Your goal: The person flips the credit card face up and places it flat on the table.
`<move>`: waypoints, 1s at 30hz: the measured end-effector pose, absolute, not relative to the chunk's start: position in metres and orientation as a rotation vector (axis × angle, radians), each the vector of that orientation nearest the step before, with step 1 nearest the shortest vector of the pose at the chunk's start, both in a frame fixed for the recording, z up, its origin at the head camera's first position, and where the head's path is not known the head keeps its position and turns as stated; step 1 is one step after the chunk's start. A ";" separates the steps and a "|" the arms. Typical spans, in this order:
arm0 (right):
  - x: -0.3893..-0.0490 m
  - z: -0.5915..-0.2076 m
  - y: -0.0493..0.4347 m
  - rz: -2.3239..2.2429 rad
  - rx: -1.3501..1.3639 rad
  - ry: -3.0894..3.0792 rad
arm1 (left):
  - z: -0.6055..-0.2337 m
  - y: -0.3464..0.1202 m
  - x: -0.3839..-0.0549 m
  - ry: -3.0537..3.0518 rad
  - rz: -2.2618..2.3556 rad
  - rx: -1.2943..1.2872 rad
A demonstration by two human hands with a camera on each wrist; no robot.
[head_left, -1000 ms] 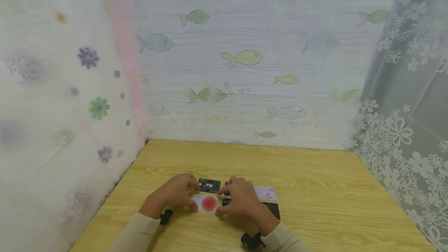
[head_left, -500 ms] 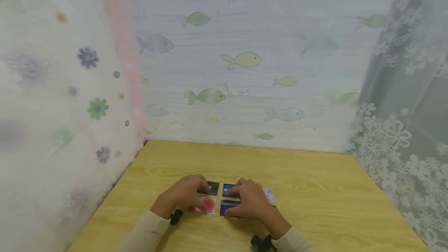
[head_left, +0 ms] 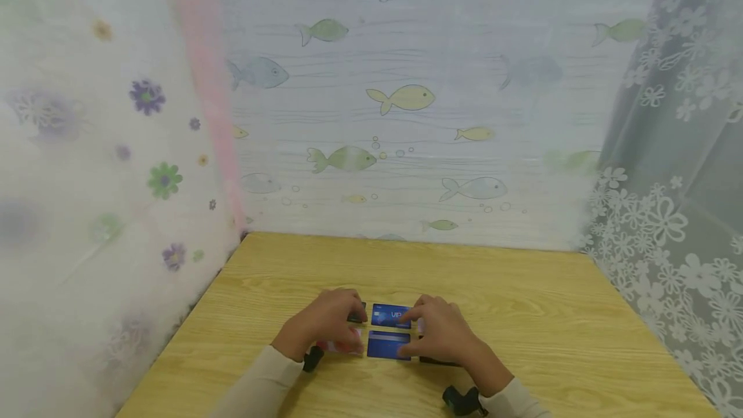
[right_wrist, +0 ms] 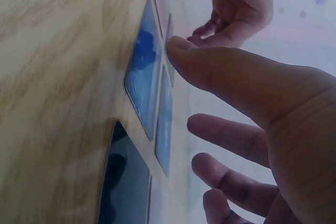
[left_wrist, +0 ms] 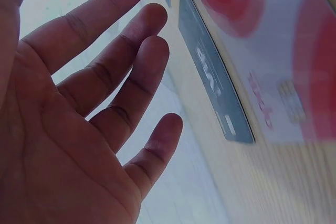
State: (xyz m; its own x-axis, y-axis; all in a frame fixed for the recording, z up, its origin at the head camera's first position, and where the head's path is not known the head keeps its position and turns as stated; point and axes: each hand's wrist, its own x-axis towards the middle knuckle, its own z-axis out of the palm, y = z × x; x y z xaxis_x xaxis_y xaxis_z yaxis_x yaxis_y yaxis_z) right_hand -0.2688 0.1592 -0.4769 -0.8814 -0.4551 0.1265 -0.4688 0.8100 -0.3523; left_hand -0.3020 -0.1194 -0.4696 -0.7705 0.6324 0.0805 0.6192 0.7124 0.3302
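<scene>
Six-card layout aside, two blue cards show best in the head view: a blue VIP card [head_left: 387, 316] at the back and a blue striped card [head_left: 384, 346] in front. My left hand [head_left: 325, 320] hovers over the left pair, a white card with red circles [left_wrist: 283, 72] and a black VIP card [left_wrist: 212, 72]. Its fingers are spread and hold nothing. My right hand [head_left: 445, 333] is above the right side of the blue cards, fingers loosely bent, gripping nothing. It mostly hides a pale pink card [head_left: 420, 326] and a black card [right_wrist: 123, 182]. Whether its fingertips touch a card I cannot tell.
All the cards lie flat on a wood-grain table [head_left: 522, 302]. A fish-patterned curtain [head_left: 406, 147] hangs behind it, with flowered curtains at the left [head_left: 104, 199] and right [head_left: 667, 211]. A dark wrist device [head_left: 461, 400] sits at the right wrist.
Both hands have moved to the right across the cards. The blue cards, mostly covered by the right hand earlier, are now largely uncovered; the left cards are more hidden.
</scene>
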 end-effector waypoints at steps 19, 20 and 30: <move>-0.269 -0.480 0.174 0.653 0.776 -3.011 | -0.476 -0.099 -0.301 2.872 0.435 1.004; -0.269 -0.480 0.174 0.659 0.777 -3.014 | -0.476 -0.099 -0.300 2.868 0.439 0.998; -0.267 -0.480 0.171 0.694 0.783 -3.025 | -0.480 -0.100 -0.297 2.803 0.544 0.927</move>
State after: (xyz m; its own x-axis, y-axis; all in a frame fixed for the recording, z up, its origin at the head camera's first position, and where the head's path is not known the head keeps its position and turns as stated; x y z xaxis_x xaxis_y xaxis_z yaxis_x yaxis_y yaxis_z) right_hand -0.2671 0.1712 -0.4805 -0.8788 -0.4745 0.0499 -0.4488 0.7866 -0.4240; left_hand -0.2974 -0.1004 -0.4798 -0.8005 0.5991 -0.0188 0.5485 0.7448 0.3799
